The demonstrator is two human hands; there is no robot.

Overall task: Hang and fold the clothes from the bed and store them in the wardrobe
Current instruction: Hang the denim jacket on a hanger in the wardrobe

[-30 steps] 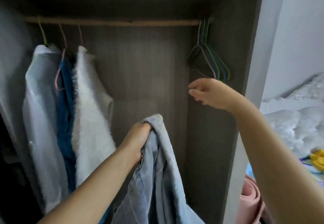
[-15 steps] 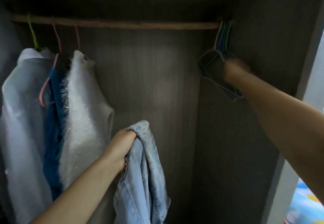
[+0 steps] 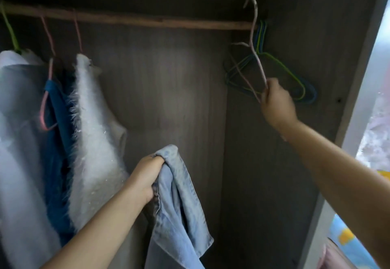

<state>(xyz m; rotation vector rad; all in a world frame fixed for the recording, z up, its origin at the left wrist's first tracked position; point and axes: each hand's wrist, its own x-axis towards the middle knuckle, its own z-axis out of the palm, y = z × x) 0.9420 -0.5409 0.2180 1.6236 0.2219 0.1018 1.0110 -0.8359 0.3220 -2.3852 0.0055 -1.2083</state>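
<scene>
Inside the wardrobe (image 3: 306, 36), at the right end of the wooden rail (image 3: 147, 20), my right hand (image 3: 276, 102) grips a pink wire hanger (image 3: 256, 58) at its lower corner, fingers curled tight around the thin coated wire. Its hook stands above the rail, clear of it, and the frame tilts toward me. Behind it, a bunch of empty wire hangers (image 3: 299, 83) — green and blue, triangular — hangs from the rail against the right side wall.

Lower and nearer the centre, my left hand (image 3: 147, 176) holds a pale blue denim garment (image 3: 177, 201), fingers closed around a bunched fold at its top. The cloth is faded, with stitched seams along its edges, and drapes in long folds below my fist to the bottom of the view.

At the left end of the rail three garments hang close together: a smooth white shirt (image 3: 19, 142) on a green hanger (image 3: 9, 30), a dark blue garment (image 3: 57, 142) on a pink hanger, and a shaggy white fleece (image 3: 95, 133) with long loose fibres along its edge — also on a pink wire hook. The wardrobe panels are grey-brown with a vertical wood grain.
</scene>
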